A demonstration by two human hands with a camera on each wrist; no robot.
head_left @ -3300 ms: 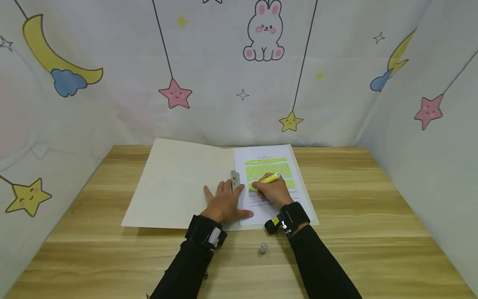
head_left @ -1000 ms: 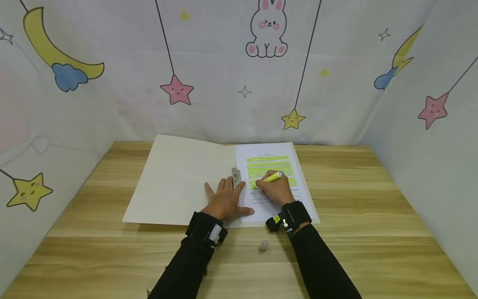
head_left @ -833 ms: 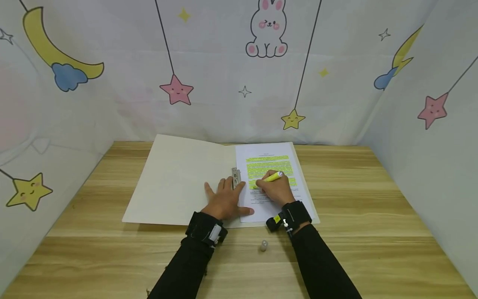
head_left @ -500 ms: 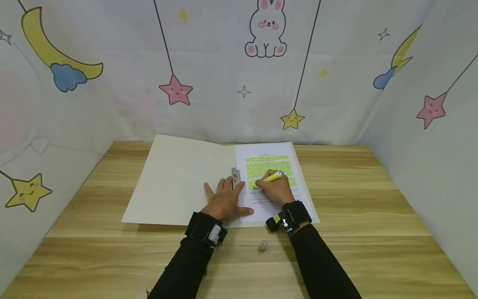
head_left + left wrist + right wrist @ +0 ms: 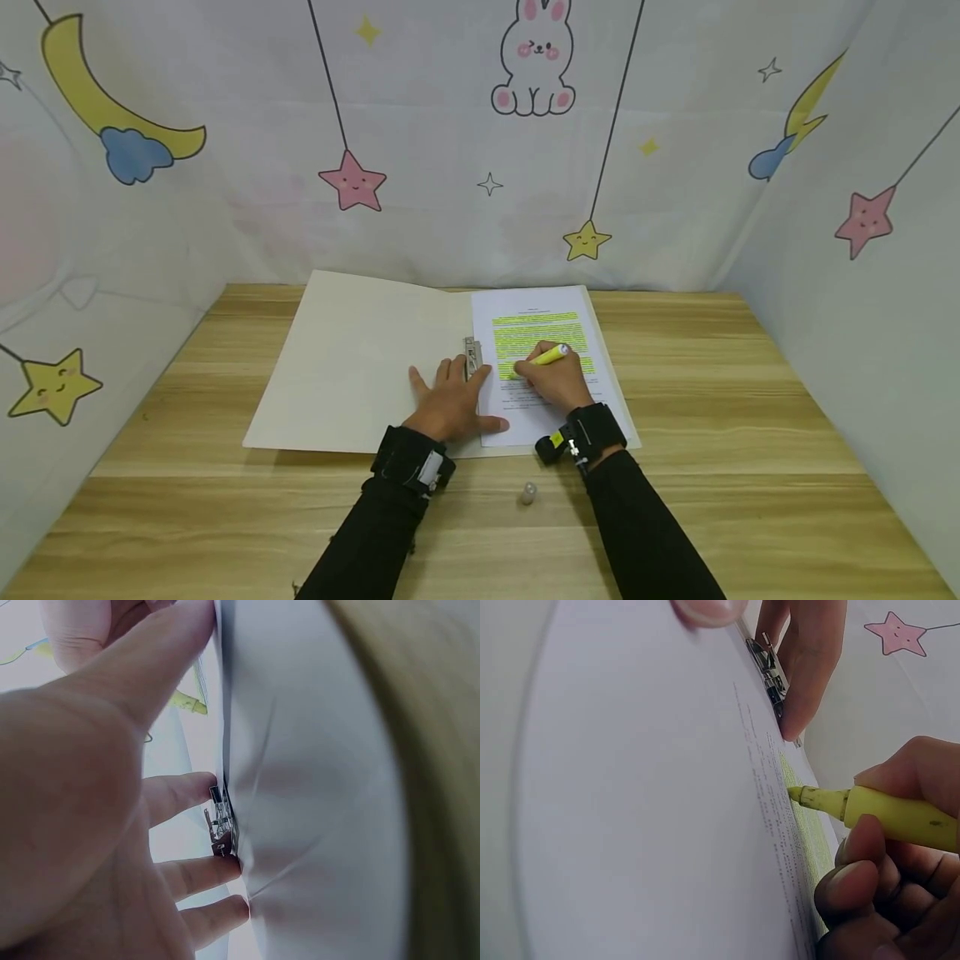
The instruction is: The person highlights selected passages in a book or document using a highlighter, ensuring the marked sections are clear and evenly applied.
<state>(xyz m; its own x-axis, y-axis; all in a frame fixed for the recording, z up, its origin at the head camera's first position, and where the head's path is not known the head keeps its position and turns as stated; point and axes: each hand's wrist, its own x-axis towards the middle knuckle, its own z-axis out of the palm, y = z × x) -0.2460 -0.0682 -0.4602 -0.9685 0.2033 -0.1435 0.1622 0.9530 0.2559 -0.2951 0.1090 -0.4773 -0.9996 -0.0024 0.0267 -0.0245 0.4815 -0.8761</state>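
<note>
My right hand [image 5: 558, 385] pinches a yellow highlighter [image 5: 550, 356] between thumb and fingers. In the right wrist view the uncapped tip of the highlighter [image 5: 821, 799] touches the printed sheet [image 5: 645, 787], at the lower end of the yellow-marked lines. My left hand [image 5: 448, 407] lies with fingers spread, its thumb on the left edge of the sheet [image 5: 525, 429] and its fingertips around the metal clip [image 5: 472, 354]. The sheet lies on the right side of an opened cream folder [image 5: 360, 358]. In the left wrist view the clip [image 5: 220, 825] shows between two fingers.
A small greyish highlighter cap [image 5: 528, 493] lies on the wooden table [image 5: 750, 467], in front of the folder and between the forearms. White cloth walls [image 5: 420, 108] with printed stars, moons and a rabbit stand at the back and sides.
Compared with the earliest frame, the view has shifted slightly, and the right hand with the highlighter stands a little further right over the marked lines. The left hand keeps its place on the folder.
</note>
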